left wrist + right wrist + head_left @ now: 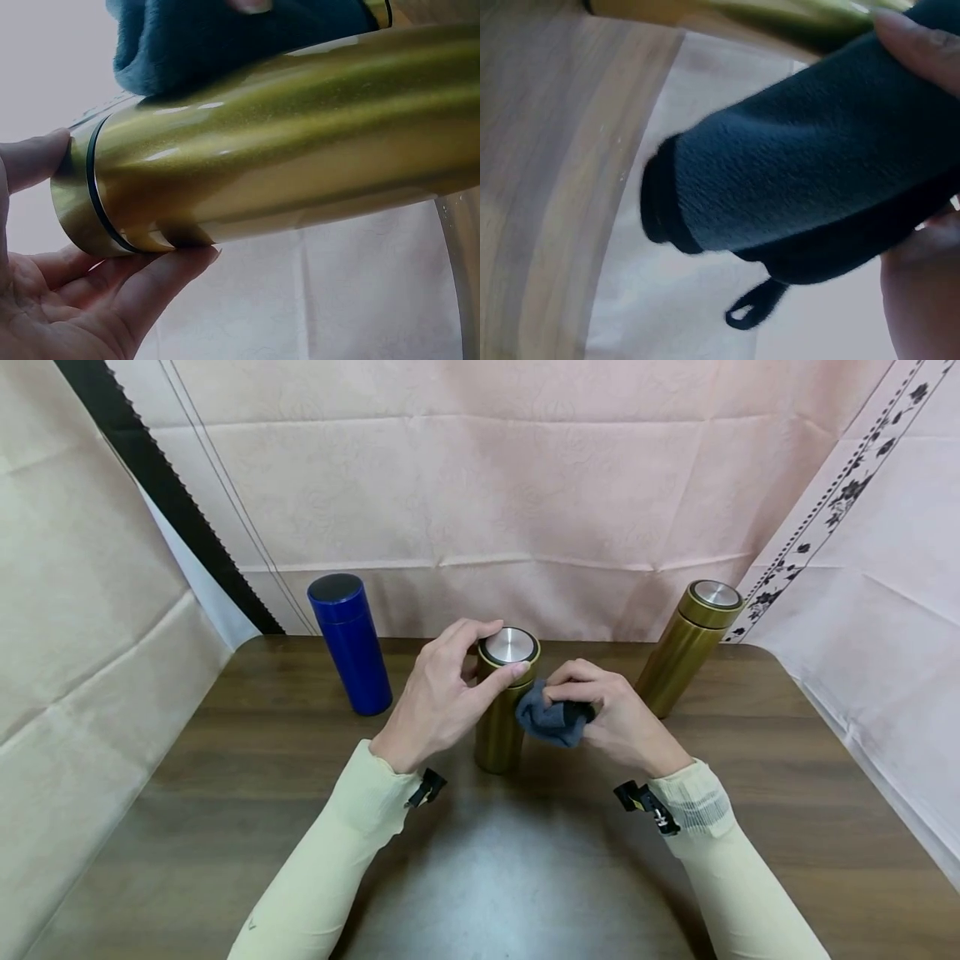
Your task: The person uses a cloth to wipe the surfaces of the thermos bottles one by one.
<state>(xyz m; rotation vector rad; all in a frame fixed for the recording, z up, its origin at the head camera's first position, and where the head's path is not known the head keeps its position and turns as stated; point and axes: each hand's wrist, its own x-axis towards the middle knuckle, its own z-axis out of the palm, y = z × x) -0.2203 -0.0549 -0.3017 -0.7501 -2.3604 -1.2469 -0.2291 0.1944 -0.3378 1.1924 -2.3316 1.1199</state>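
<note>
A gold thermos flask (pixel 498 735) with a silver-topped lid (pixel 510 645) stands upright at the middle of the table. My left hand (pixel 450 689) grips it around the lid, thumb on the near side and fingers behind. In the left wrist view the flask (pixel 285 157) shows a dark ring below its lid. My right hand (pixel 622 714) pinches a folded blue-grey cloth (pixel 551 718), which lies against the flask's right side. The right wrist view shows the cloth's (pixel 780 157) dark edging and a small hanging loop (pixel 756 304).
To the left stands a blue flask (pixel 351 647) with a dark top. A second gold flask (pixel 686 647) stands at the right rear. All are on a brown wooden table (pixel 262 827), with pale patterned fabric (pixel 480 502) hanging behind and at both sides.
</note>
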